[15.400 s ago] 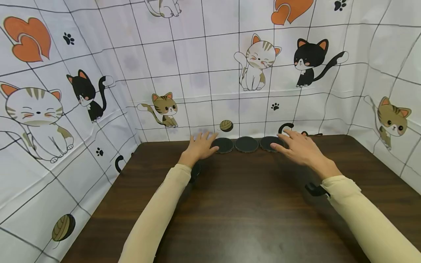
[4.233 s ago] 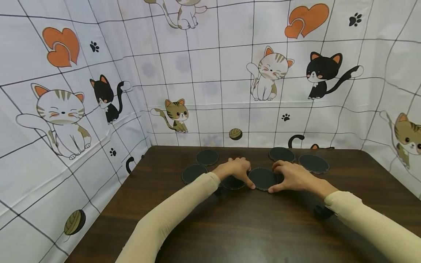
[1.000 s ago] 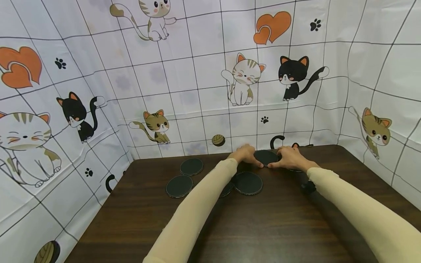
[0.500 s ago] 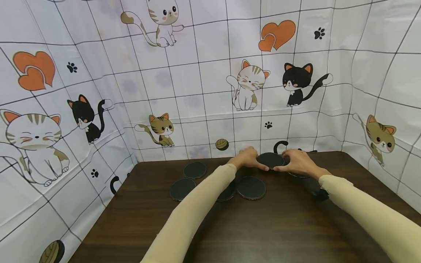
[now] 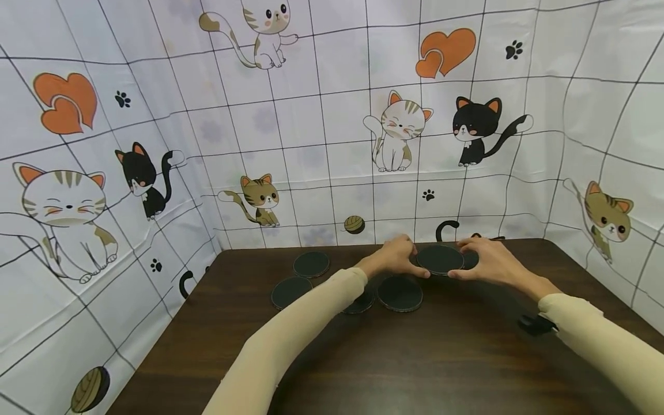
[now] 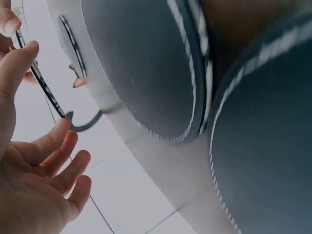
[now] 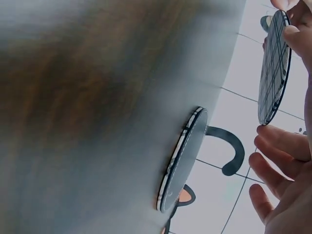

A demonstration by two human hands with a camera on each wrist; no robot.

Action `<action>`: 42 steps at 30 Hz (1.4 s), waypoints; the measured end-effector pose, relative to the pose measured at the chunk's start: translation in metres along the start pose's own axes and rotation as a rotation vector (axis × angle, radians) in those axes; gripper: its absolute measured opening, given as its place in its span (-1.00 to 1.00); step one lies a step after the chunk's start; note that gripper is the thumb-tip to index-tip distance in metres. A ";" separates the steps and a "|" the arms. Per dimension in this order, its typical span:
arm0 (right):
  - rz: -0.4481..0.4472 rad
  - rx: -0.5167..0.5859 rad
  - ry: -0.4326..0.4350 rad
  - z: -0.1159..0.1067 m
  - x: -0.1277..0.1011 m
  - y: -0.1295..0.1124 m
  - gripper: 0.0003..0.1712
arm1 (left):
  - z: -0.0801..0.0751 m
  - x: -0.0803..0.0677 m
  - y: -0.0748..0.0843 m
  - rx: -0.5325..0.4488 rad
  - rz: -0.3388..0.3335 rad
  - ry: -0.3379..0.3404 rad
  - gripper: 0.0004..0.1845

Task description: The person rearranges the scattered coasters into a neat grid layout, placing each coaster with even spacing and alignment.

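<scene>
Several dark round discs lie on a dark wooden table [image 5: 415, 357]. Both hands hold one disc [image 5: 440, 259] by its rim near the table's back edge. My left hand [image 5: 396, 256] pinches its left side and my right hand [image 5: 487, 260] its right side. In the right wrist view this held disc [image 7: 274, 68] is raised off the table between my fingertips, and another disc [image 7: 183, 161] lies flat below. The left wrist view shows my left hand [image 6: 34, 161] beside two flat discs [image 6: 146, 63], one overlapping the other.
Other discs lie at the back left [image 5: 311, 264], the left [image 5: 291, 291] and the middle [image 5: 399, 293], with one [image 5: 361, 302] partly under my left arm. A white curtain printed with cats [image 5: 332, 127] walls the table on three sides.
Both hands keep hold of the same disc at the back of the table. They have drifted slightly to the right, and my right forearm has swung outward.
</scene>
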State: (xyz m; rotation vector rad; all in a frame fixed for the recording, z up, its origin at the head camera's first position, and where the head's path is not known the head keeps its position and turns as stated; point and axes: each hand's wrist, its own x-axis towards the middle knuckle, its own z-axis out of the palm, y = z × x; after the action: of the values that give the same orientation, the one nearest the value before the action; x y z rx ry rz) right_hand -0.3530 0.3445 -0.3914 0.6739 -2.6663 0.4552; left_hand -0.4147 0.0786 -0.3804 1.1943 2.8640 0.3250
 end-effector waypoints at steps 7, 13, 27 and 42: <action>-0.007 0.012 -0.023 -0.003 -0.026 -0.006 -0.16 | 0.012 -0.015 0.020 0.043 0.000 -0.018 -0.33; -0.014 0.024 -0.061 0.002 -0.042 -0.010 -0.16 | 0.017 -0.024 0.032 0.084 -0.016 -0.030 -0.37; -0.033 -0.058 -0.143 0.007 -0.046 -0.017 -0.22 | 0.021 -0.027 0.038 0.148 -0.005 -0.069 -0.39; 0.011 -0.039 -0.159 0.012 -0.046 -0.016 -0.13 | 0.021 -0.026 0.036 0.164 -0.014 -0.145 -0.36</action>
State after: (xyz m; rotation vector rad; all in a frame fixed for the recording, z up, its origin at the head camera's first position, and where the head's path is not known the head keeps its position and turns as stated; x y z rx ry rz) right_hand -0.3098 0.3450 -0.4171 0.7113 -2.8212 0.3656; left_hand -0.3691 0.0886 -0.3949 1.1671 2.8166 0.0023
